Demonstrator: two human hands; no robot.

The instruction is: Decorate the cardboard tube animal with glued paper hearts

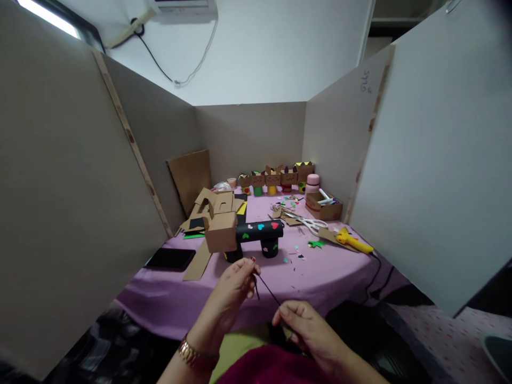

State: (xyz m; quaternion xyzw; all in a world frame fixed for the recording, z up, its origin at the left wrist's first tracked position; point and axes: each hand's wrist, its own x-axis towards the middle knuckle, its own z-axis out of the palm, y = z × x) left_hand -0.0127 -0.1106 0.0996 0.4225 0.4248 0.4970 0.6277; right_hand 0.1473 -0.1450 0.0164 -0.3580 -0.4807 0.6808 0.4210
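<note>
The left hand (234, 290) pinches the upper end of a thin black strip (267, 289), seemingly paper. From that pinch its long axis slants down and rightward to the right hand (310, 328), whose fingertips clamp the lower end.

Holding a thin strip (267, 288) between left hand (234, 290) and right hand (308, 328) before the table (328, 272), facing a tube toy (248, 234) standing mid-table, seeing a phone (170, 258) lying left of it, scissors (314, 223) and glue gun (352, 241) lying right, box figures (276, 178) standing behind.
</note>
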